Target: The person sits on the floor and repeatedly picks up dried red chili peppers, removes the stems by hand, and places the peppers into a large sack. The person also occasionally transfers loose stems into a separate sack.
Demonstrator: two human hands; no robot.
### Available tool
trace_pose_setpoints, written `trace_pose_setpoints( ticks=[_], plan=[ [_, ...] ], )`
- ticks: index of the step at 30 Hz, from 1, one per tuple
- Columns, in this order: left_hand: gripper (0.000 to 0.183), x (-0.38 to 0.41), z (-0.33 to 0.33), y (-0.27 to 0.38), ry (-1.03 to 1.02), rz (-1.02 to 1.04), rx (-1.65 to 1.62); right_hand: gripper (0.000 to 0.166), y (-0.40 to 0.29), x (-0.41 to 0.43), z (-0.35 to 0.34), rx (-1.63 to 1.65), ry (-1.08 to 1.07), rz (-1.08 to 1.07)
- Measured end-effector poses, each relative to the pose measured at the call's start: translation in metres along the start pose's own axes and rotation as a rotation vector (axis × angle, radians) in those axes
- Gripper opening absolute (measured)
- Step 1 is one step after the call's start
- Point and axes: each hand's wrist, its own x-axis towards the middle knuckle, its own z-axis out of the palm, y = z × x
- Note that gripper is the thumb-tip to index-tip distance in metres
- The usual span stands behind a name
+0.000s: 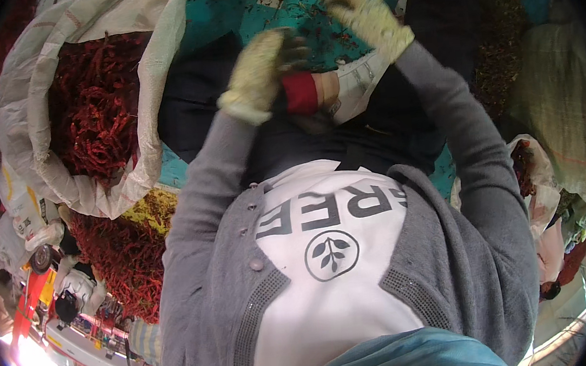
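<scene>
My left hand (pixel 255 73), in a pale yellow work glove, hangs above my dark-trousered leg, close to a red cuff (pixel 300 93) at my ankle. It is blurred, with dark fingertips turned to the right; whether they hold anything is unclear. Farther forward and to the right is my right hand (pixel 370 19), gloved alike, above a white shoe (pixel 360 84). Its fingers curl inward, and their grip is hidden. To the left of my left hand stands a white woven sack (pixel 163 73), its rim rolled down, holding dried red chili peppers (pixel 98 109).
Plant scraps litter the teal floor covering (pixel 213 18) ahead. A heap of red chilies (pixel 126 268) lies behind the sack at left. On the right are a translucent woven sack (pixel 556 110) and a smaller white bag (pixel 541 180). Other people (pixel 73 294) are nearby.
</scene>
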Motion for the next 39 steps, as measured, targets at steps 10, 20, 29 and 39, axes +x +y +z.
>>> trace_pose_setpoints(
  ticks=[10,20,29,39],
  plan=[
    [0.026,0.059,0.006,-0.059,0.189,-0.197,0.348,0.024,0.057,-0.001,0.056,-0.430,0.106,-0.011],
    [0.027,0.060,0.000,-0.058,0.232,-0.251,-0.185,0.028,-0.003,-0.024,0.038,-0.013,-0.136,0.176],
    [0.031,-0.009,-0.054,0.023,0.000,0.273,0.569,0.024,0.106,-0.024,0.027,-0.047,0.458,0.318],
    [0.033,-0.140,-0.169,0.222,0.904,0.623,1.490,0.030,0.133,0.006,0.029,-0.726,0.260,0.095]
  ],
)
